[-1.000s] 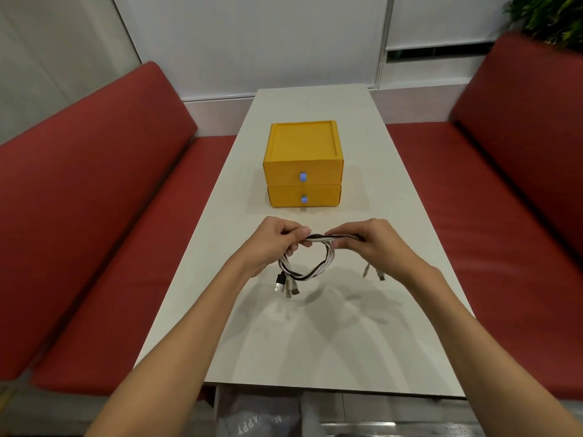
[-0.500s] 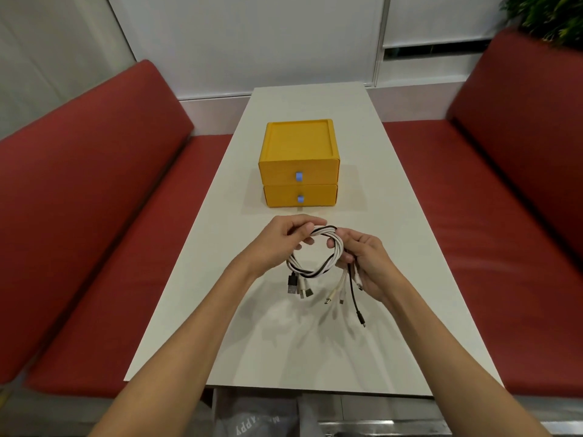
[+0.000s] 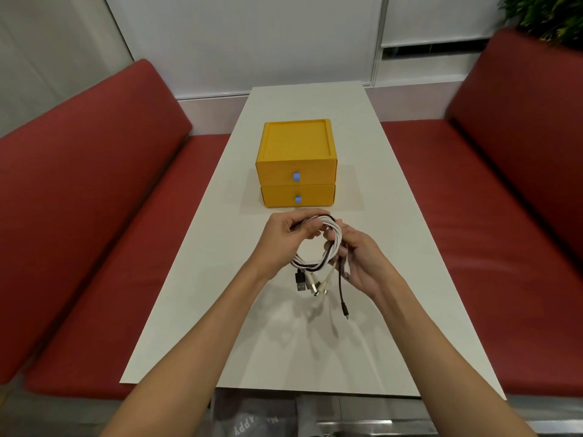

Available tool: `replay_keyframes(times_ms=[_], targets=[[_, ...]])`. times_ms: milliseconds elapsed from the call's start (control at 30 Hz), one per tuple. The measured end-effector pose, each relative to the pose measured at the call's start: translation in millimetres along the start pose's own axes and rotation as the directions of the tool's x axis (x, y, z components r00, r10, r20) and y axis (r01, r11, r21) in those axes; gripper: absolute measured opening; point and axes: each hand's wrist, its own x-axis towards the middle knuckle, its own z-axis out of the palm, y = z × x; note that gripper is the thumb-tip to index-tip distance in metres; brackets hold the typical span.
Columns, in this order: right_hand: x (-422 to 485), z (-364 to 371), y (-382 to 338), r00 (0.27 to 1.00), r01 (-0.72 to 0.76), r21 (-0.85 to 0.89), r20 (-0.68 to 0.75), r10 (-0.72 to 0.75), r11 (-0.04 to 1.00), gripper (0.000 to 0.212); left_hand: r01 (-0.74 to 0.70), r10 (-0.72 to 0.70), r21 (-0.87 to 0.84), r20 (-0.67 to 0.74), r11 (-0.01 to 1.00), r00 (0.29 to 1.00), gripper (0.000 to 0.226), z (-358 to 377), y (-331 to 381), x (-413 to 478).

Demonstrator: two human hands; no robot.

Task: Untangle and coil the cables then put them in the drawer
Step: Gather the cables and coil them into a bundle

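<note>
Both hands — left hand [image 3: 285, 238], right hand [image 3: 362, 258] — grip coiled cables [image 3: 318, 247]

Left arc of cable coil [image 3: 337, 242] inside left hand [image 3: 284, 238]; plant [image 3: 549, 17] partly off-frame.

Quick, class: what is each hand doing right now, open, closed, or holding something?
Left hand: closed, gripping the top of the cable coil.
Right hand: closed, holding the coil's right side.

The drawer unit [image 3: 296, 162] sits on the desk [image 3: 394, 234] between two benches [image 3: 94, 216], with the coiled cables [image 3: 318, 257] held above the desk just before it.
</note>
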Motion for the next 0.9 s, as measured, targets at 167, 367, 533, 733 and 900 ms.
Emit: replay_keyframes(times_ms=[167,367,533,733,900], targets=[[5,-8,0,0.999,-0.042,-0.034,-0.001,0.042,0.999,0.035,-0.146,0.102,0.392,0.131,0.908,0.986,0.030,-5,0,3],[1,-11,-17,0.998,-0.038,-0.139,-0.052,0.031,0.990,0.010,-0.323,0.288,0.455,0.148,0.830,0.946,0.029,-4,-1,3],[-4,-6,-16,0.991,0.114,-0.184,-0.053,-0.125,0.976,0.024,-0.082,0.102,0.147,-0.138,0.986,0.985,0.021,-1,-4,0],[-1,5,-8,0.986,0.062,-0.030,-0.155,-0.066,0.998,0.020,-0.070,0.100,0.169,-0.176,0.983,0.979,0.024,10,-9,-3],[3,7,-6,0.985,-0.022,-0.055,-0.173,0.012,0.998,0.017,-0.392,0.359,0.562,0.174,0.728,0.917,0.033,0,-12,5]])
